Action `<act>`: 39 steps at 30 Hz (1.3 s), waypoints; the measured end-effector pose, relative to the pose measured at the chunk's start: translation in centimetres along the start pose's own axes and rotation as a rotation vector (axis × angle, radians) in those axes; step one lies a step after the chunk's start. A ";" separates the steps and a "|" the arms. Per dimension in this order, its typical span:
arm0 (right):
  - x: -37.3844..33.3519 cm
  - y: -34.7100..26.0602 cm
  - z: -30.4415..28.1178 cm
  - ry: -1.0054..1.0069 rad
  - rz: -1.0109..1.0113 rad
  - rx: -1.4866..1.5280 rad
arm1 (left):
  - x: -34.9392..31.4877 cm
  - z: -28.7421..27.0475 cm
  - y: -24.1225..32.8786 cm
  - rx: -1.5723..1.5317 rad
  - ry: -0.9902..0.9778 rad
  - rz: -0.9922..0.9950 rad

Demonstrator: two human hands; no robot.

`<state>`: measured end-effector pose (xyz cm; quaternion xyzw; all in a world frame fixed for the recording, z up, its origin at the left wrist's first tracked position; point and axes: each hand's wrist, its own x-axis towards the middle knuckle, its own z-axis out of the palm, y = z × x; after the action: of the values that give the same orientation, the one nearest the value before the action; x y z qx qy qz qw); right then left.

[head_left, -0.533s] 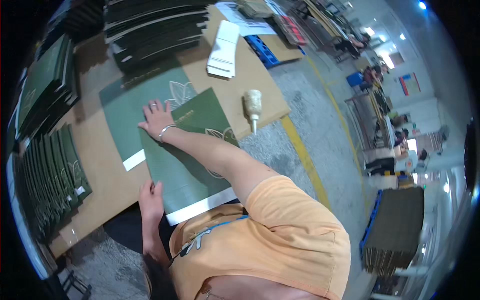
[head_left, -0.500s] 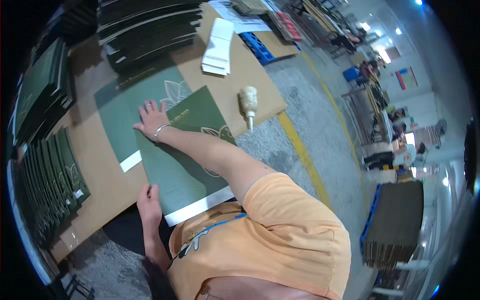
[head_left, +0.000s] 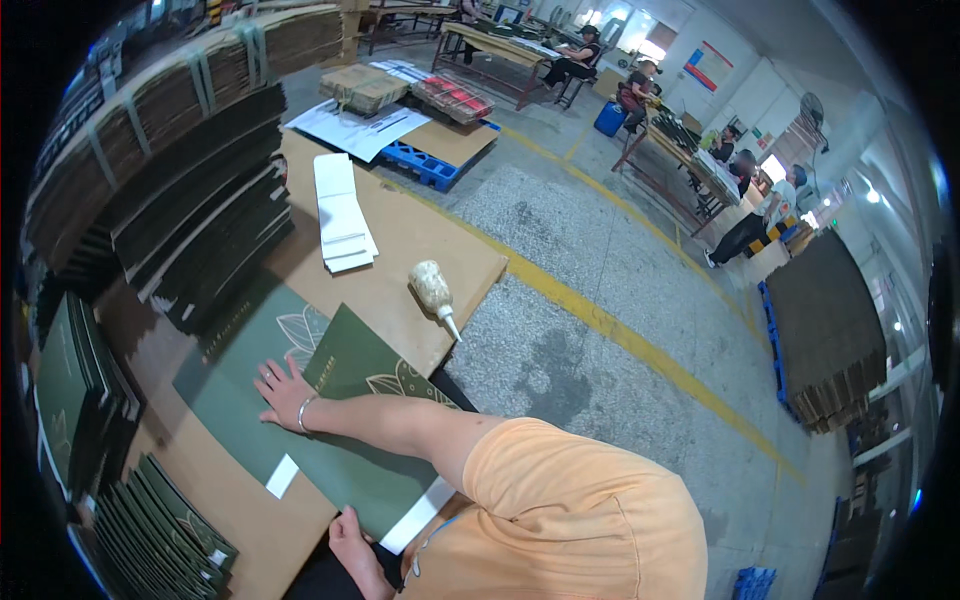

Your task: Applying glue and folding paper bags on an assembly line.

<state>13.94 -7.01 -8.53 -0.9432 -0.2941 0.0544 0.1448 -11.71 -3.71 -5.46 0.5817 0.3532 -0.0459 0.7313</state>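
A dark green printed card sheet (head_left: 375, 480) with gold outline leaves and a white strip along its near edge lies at the table's near edge. It overlaps another green sheet (head_left: 225, 375), which also has leaf outlines and a white patch. My right hand (head_left: 285, 397), with a bracelet at the wrist, lies flat with spread fingers where the two sheets overlap. My left hand (head_left: 355, 548) is at the near left edge of the upper sheet, fingers curled and thumb up against that edge; its fingertips are partly hidden.
A glue bottle (head_left: 432, 287) lies at the table's right edge, near a fanned stack of white strips (head_left: 343, 215). Dark green stacks (head_left: 210, 220) and folded green pieces (head_left: 150, 520) stand left. Beyond are a blue pallet (head_left: 425, 165), people at benches and a tall board stack (head_left: 825, 325).
The view has tilted up and swung right, so the table appears lower left. My right hand stays flat on the sheets; my left stays at the sheet's near left edge.
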 end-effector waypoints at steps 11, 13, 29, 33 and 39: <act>0.3 0.0 -0.3 0.016 0.000 -0.011 | -1.2 0.1 -0.6 -0.259 -0.230 -0.119; 0.6 -0.4 -0.7 0.017 0.029 -0.025 | -1.2 0.3 0.2 -0.192 -0.204 -0.053; 2.7 -6.0 4.7 0.197 -0.039 0.070 | 2.3 0.2 8.3 0.326 0.450 0.518; 4.4 -4.6 7.0 0.225 -0.060 0.154 | 10.8 4.3 7.3 0.524 0.338 0.909; 5.0 -0.2 4.1 0.296 0.010 0.822 | 15.0 5.7 4.1 0.815 0.420 0.811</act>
<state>17.19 -2.95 -12.43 -0.8064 -0.2194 0.0319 0.5483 4.05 -2.25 -10.19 0.8994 0.1943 0.2206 0.3237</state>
